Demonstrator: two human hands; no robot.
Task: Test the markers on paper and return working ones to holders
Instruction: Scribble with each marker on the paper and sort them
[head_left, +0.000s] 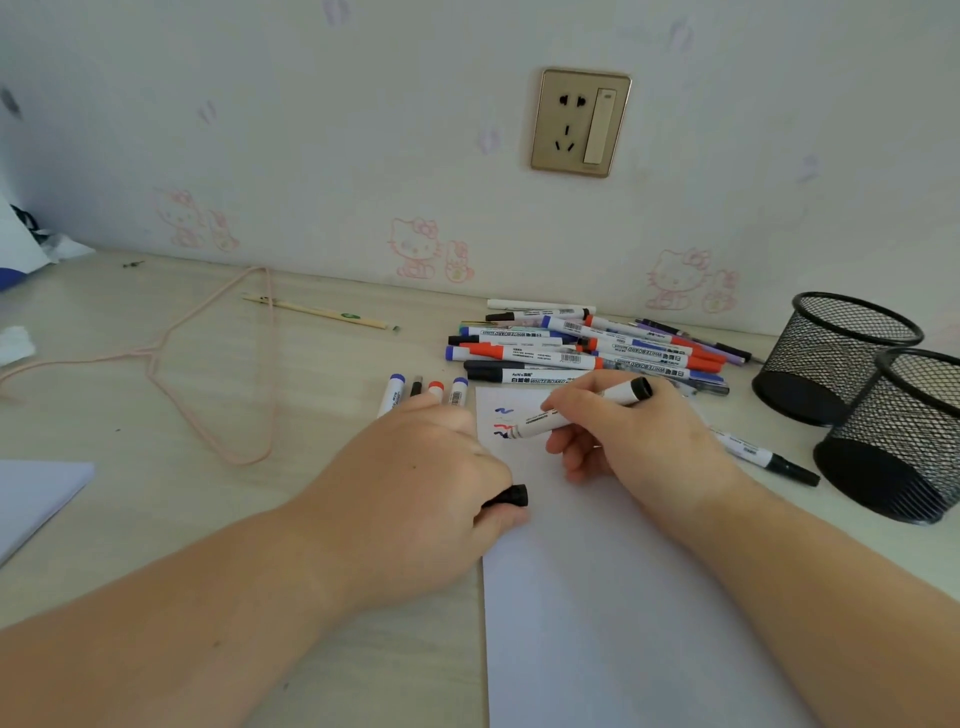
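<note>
My right hand (628, 431) grips a white marker with a black end (587, 410), its tip on the white paper (597, 597) beside blue and red scribbles (503, 422). My left hand (431, 462) rests on the paper's left edge and holds a black marker cap (511, 496). A pile of whiteboard markers (582, 348) lies behind the paper. Several markers (423, 392) lie in a row just beyond my left hand. Two black mesh holders (831, 358) (904, 436) stand at the right.
A black-capped marker (763, 457) lies between my right hand and the nearer holder. A pink wire hanger (208, 364) and a wooden stick (317, 310) lie at the left. More white paper (31, 499) sits at the left edge. A wall socket (579, 122) is behind.
</note>
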